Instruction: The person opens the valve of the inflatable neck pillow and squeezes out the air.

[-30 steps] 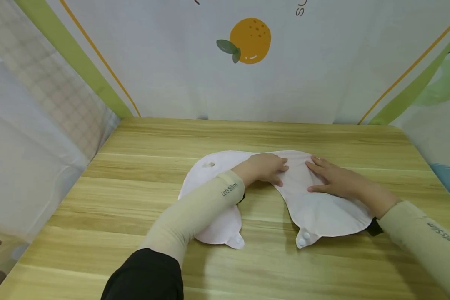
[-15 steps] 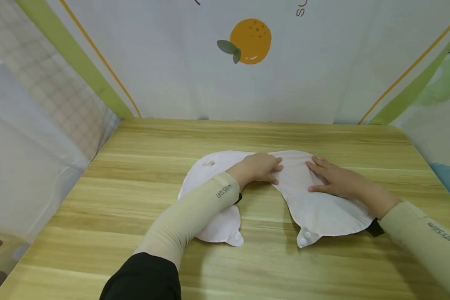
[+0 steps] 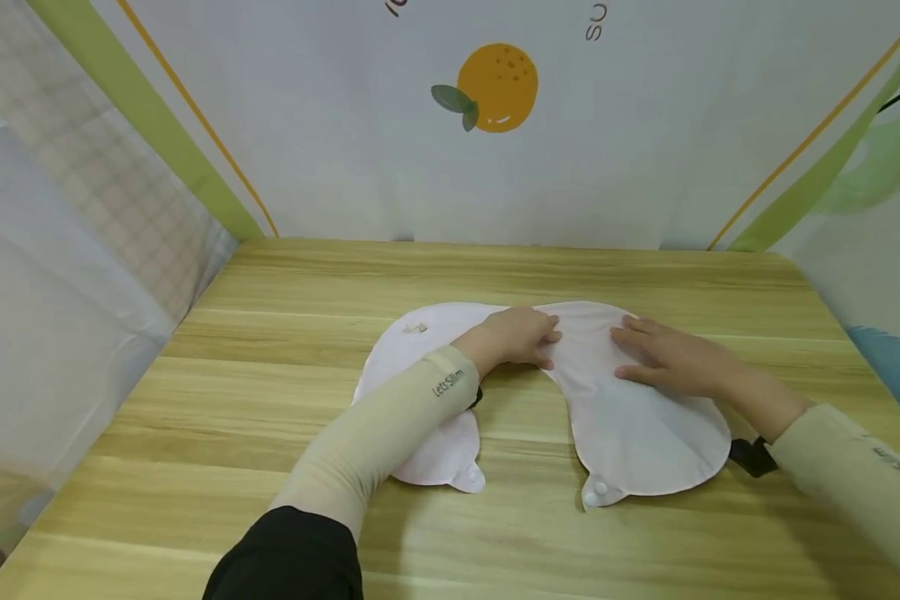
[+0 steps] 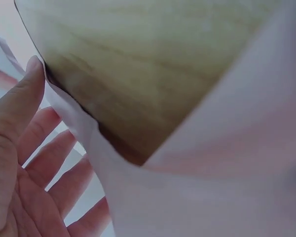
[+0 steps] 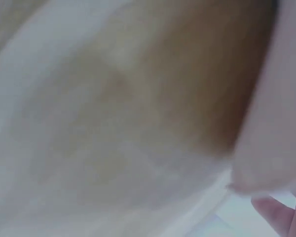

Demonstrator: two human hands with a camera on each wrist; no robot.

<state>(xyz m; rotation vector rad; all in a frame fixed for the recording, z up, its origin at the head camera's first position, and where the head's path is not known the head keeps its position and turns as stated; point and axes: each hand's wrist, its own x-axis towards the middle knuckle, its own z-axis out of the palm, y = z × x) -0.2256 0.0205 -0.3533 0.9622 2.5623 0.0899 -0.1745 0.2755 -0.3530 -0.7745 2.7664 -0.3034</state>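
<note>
A pale pink, flat U-shaped neck pillow [image 3: 652,442] lies on the wooden table in the head view, its two ends towards me. Each end has a small tab with snap buttons, and a little clear valve [image 3: 416,327] shows on its left part. My left hand [image 3: 513,337] lies across the pillow's middle bend, fingers spread and relaxed. In the left wrist view its thumb [image 4: 29,81] is right at the pillow's edge. On the right half rests my right hand [image 3: 667,358] with extended fingers. Only some fingers [image 5: 274,212] show in the blurred right wrist view.
The light wooden table [image 3: 270,400] reaches back to a white curtain [image 3: 330,125] printed with an orange fruit. More printed cloth hangs on both sides. A black wrist strap [image 3: 753,457] shows by the right wrist, and beige sleeves cover both forearms.
The pillow's right end has dropped flatter and its tab has shifted slightly left and nearer me. My left hand has drawn back a little leftward. The right hand stays about where it was.
</note>
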